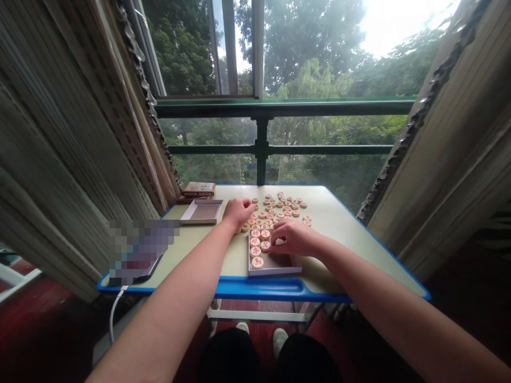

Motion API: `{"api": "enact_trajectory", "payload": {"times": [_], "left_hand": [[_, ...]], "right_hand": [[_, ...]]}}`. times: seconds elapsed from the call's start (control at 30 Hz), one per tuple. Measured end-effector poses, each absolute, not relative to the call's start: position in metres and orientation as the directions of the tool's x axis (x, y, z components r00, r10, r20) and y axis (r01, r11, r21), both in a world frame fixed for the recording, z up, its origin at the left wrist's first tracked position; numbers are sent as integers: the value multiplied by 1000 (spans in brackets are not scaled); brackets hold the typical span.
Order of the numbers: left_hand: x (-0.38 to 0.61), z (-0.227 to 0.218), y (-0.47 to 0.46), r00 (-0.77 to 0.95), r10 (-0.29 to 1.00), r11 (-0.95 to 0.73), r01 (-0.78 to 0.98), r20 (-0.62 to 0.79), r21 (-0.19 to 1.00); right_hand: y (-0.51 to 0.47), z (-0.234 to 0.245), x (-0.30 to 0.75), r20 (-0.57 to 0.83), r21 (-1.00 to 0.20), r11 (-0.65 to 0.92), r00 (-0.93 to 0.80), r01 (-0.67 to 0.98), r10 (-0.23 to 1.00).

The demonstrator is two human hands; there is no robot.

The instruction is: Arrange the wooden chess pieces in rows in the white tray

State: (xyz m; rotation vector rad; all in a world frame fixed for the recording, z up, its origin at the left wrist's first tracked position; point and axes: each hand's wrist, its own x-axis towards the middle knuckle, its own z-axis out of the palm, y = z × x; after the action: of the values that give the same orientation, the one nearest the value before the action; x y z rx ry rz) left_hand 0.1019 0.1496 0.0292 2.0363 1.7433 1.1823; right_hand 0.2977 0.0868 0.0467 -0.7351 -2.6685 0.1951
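Observation:
A shallow open box (275, 270) lies near the table's front edge. Inside it, several round Chinese chess pieces (257, 263) with red characters form two columns along the left side. My right hand (295, 238) reaches into the box from the right, thumb and fingers pinched at a red-marked piece (265, 246) in the second column. Beyond the box's left corner is my left hand (238, 211), its fingers curled closed beside some loose pieces (254, 201); what its fingertips hold is hidden. More loose pieces (279, 204) are scattered behind the box.
An open box lid or tray (202, 211) lies at the table's left, in front of a stacked brown box (198, 189). A blurred-out device (139, 260) with a white cable (115, 308) rests at the left edge. Curtains (435, 143) hang on both sides.

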Motion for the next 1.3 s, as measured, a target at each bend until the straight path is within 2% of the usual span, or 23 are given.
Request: {"api": "enact_trajectory", "payload": {"times": [0.17,0.33,0.47,0.53,0.6,0.73,0.8,0.87,0.97,1.17,1.3], "left_hand": [[102,28,150,-13,904,-276,743,427,609],[98,30,152,-31,897,-244,796,441,554],[93,33,152,-62,894,-198,835,444,514],[92,33,153,-48,903,-191,847,428,497],[93,32,153,8,912,-222,850,411,477],[99,30,150,226,876,-408,818,425,406],[103,29,146,334,855,-483,791,396,376],[106,28,142,410,844,-524,769,346,366],[107,27,140,420,847,-526,753,327,396],[107,22,145,380,867,-497,705,322,506],[110,21,149,316,893,-451,612,322,650]], "right_hand": [[85,48,296,328,-258,835,-769,485,548],[85,46,296,290,-290,829,-782,478,552],[89,46,297,328,-287,834,-770,471,547],[95,47,301,361,-277,811,-726,515,585],[105,47,308,405,-258,738,-623,624,669],[127,42,323,467,-245,499,-350,831,812],[134,37,327,469,-238,469,-322,850,822],[137,32,326,440,-215,527,-400,822,804],[138,28,322,372,-197,621,-528,759,763],[141,28,320,372,-256,539,-433,802,821],[141,27,321,337,-234,658,-576,715,745]]}}
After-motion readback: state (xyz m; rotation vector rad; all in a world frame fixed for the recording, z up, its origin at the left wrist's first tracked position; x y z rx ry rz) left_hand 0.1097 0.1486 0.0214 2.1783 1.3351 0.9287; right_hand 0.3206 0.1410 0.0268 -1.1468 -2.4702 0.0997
